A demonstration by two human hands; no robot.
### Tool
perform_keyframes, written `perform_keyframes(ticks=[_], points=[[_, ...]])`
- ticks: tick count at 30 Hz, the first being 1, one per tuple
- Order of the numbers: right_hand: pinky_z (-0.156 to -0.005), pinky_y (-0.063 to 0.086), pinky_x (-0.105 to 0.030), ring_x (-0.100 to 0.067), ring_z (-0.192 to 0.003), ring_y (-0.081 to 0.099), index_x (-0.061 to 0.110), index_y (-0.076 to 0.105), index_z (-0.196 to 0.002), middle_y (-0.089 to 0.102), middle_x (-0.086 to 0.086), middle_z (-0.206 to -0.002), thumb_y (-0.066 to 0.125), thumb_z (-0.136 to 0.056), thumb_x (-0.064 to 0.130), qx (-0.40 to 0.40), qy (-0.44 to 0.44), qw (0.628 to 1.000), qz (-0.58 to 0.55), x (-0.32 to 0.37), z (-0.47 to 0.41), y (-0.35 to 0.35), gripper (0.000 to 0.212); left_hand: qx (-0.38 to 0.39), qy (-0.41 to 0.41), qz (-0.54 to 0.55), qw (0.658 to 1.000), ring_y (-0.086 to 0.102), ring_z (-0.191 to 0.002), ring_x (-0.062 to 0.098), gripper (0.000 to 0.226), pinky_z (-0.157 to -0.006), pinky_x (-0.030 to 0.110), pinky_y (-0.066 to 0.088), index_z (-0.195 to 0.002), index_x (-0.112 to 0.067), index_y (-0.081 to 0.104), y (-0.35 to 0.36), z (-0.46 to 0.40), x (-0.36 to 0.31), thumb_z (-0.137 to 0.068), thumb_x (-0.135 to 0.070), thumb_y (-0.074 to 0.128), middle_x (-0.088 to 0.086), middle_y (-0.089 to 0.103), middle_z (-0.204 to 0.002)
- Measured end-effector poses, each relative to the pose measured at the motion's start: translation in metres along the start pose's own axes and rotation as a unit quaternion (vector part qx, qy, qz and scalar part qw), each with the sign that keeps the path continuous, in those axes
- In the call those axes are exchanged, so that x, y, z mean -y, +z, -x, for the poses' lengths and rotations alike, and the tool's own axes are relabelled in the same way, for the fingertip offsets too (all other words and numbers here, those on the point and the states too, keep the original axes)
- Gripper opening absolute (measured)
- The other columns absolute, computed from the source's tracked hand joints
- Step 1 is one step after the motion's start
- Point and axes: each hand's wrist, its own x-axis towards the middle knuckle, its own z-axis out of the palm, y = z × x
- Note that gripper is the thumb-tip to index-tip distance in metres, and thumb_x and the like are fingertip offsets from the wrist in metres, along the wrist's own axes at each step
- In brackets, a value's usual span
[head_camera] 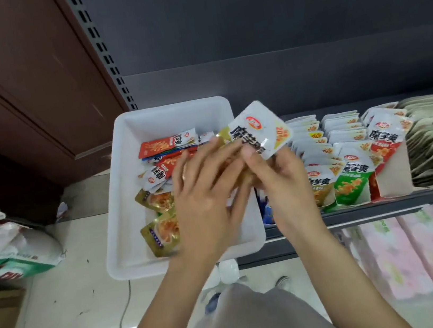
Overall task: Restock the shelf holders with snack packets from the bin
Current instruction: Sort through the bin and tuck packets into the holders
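In the head view, both hands meet above the right part of the white bin [119,194], which stands at the left end of the shelf [369,209]. The right hand [282,182] holds a small stack of snack packets; the top one, a white and gold packet [259,130], stands out above the thumb, which presses on its lower edge. The other right fingers are under the stack, so I cannot tell how they lie. The left hand [205,193] has its fingers stretched and close together, laid against the same stack from the left, as if it squares the packets.

To the right, the cardboard shelf holders [395,175] already carry rows of packets: a green packet [351,181] and red ones stand at the front, with more white ones in rows behind them. They look quite full, but how much room is left I cannot tell.

The bin is not empty. Red and white packets [165,146] lie at its far side and gold packets [161,232] near its front. I judge the task is well begun but not finished: the held stack must go into a holder, and the rest in the bin must follow.
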Motion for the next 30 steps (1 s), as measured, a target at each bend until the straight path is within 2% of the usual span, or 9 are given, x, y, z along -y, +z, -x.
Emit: perform_keyframes(ticks=[3, 8, 10, 15, 17, 20, 23, 27, 30], points=[[-0.076, 0.053, -0.031, -0.011, -0.086, 0.066, 0.024, 0.064, -0.105, 0.072, 0.006, -0.094, 0.058, -0.093, 0.023, -0.08, -0.044, 0.995, 0.047, 0.002, 0.0, -0.022, 0.014, 0.055, -0.002, 0.03, 0.998, 0.038, -0.133, 0.012, 0.038, -0.112, 0.055, 0.022, -0.126, -0.019, 0.059, 0.013, -0.009, -0.022, -0.095, -0.039, 0.046, -0.005, 0.052, -0.135], [-0.071, 0.055, -0.025, -0.011, -0.091, 0.068, 0.022, 0.065, -0.106, 0.073, 0.007, -0.095, 0.058, -0.09, 0.024, -0.125, -0.045, 0.988, 0.081, 0.012, 0.01, -0.072, 0.017, 0.057, -0.087, 0.157, 0.982, 0.052, -0.11, 0.002, 0.03, -0.095, 0.012, 0.039, -0.119, -0.019, 0.062, 0.025, -0.024, -0.031, -0.089, -0.026, 0.059, -0.003, 0.058, -0.122], [-0.077, 0.055, -0.026, -0.012, -0.098, 0.067, 0.022, 0.067, -0.104, 0.072, 0.006, -0.103, 0.062, -0.085, 0.028, -0.158, -0.074, 0.978, 0.112, 0.02, 0.015, -0.102, 0.021, 0.11, -0.108, 0.206, 0.966, 0.059, -0.095, -0.003, 0.032, -0.084, 0.006, 0.042, -0.118, -0.021, 0.061, 0.035, -0.024, -0.038, -0.087, -0.018, 0.064, -0.01, 0.064, -0.11], [-0.07, 0.047, -0.01, 0.008, -0.081, 0.062, 0.024, 0.061, -0.089, 0.069, 0.027, -0.08, 0.063, -0.088, 0.006, -0.263, -0.166, 0.937, 0.162, 0.036, 0.021, -0.18, 0.018, 0.175, -0.068, 0.135, 0.973, 0.063, -0.089, 0.005, 0.033, -0.076, 0.029, 0.054, -0.118, -0.024, 0.061, 0.076, -0.009, -0.053, -0.086, -0.028, 0.053, -0.014, 0.068, -0.099], [-0.066, 0.045, -0.006, 0.012, -0.077, 0.06, 0.029, 0.06, -0.083, 0.067, 0.03, -0.076, 0.063, -0.087, 0.004, -0.216, -0.157, 0.947, 0.18, 0.032, 0.018, -0.197, 0.025, 0.159, -0.075, 0.099, 0.98, 0.062, -0.095, 0.012, 0.034, -0.078, 0.033, 0.054, -0.119, -0.023, 0.062, 0.091, -0.002, -0.058, -0.087, -0.031, 0.051, -0.008, 0.067, -0.104], [-0.081, 0.052, -0.021, -0.007, -0.101, 0.065, 0.036, 0.07, -0.095, 0.071, 0.013, -0.104, 0.069, -0.085, 0.015, -0.085, -0.114, 0.972, 0.187, 0.012, 0.004, -0.204, 0.023, 0.152, -0.101, 0.121, 0.976, 0.055, -0.108, 0.012, 0.038, -0.091, 0.028, 0.047, -0.125, -0.024, 0.057, 0.101, 0.003, -0.063, -0.088, -0.035, 0.054, -0.004, 0.063, -0.116], [-0.084, 0.051, -0.02, -0.003, -0.102, 0.064, 0.033, 0.065, -0.105, 0.068, 0.024, -0.104, 0.067, -0.086, 0.016, 0.023, -0.102, 0.957, 0.27, -0.005, -0.015, -0.198, 0.026, 0.168, -0.141, 0.169, 0.961, 0.047, -0.118, 0.005, 0.05, -0.099, 0.016, 0.037, -0.135, -0.028, 0.045, 0.105, -0.003, -0.067, -0.088, -0.035, 0.061, -0.008, 0.056, -0.128], [-0.081, 0.052, -0.018, 0.001, -0.097, 0.065, 0.019, 0.065, -0.113, 0.066, 0.019, -0.105, 0.067, -0.085, 0.01, 0.052, -0.089, 0.946, 0.308, -0.026, -0.028, -0.192, 0.029, 0.119, -0.103, 0.097, 0.983, 0.06, -0.092, 0.014, 0.027, -0.083, 0.036, 0.05, -0.109, -0.015, 0.063, 0.109, -0.017, -0.062, -0.088, -0.031, 0.057, -0.004, 0.068, -0.098], [-0.076, 0.056, -0.03, -0.01, -0.086, 0.067, 0.014, 0.067, -0.111, 0.07, 0.006, -0.1, 0.07, -0.083, 0.02, 0.011, -0.101, 0.91, 0.401, -0.039, -0.025, -0.194, 0.029, 0.114, -0.063, -0.016, 0.991, 0.064, -0.079, 0.019, 0.02, -0.079, 0.034, 0.044, -0.088, -0.017, 0.068, 0.115, -0.02, -0.053, -0.085, -0.032, 0.055, -0.003, 0.07, -0.08]])
